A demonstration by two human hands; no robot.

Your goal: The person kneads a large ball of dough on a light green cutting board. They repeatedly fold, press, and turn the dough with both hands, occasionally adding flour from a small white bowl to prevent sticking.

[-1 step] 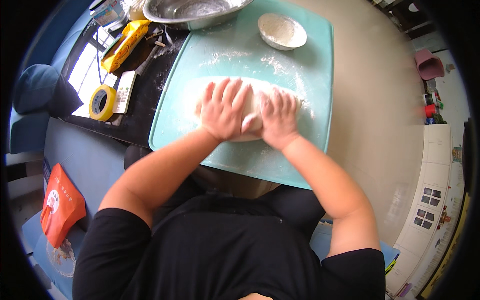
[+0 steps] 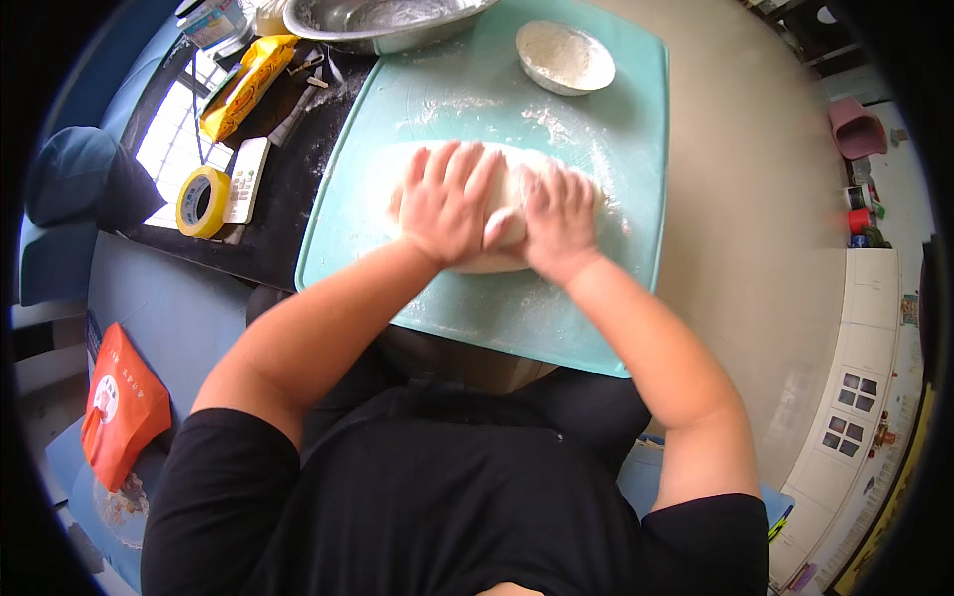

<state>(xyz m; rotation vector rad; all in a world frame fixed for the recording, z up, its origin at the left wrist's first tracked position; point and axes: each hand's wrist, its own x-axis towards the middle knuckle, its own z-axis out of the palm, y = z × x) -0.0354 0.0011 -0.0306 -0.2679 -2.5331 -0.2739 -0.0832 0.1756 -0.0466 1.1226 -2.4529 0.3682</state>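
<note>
On the green board (image 2: 477, 323): a floury white dough (image 2: 508, 189) is lying crosswise beneath both hands.
White dough: it is showing past the right fingertips and outside both hands, while the left fingertips are reaching about its far edge; the palms are hiding its middle.
Left hand (image 2: 447, 214): it is resting flat, its fingers spreading slightly apart over the dough.
Right hand (image 2: 561, 223): its fingers are lying closer together on the dough.
Thumbs: they are blurring between the palms, hard to tell apart.
</note>
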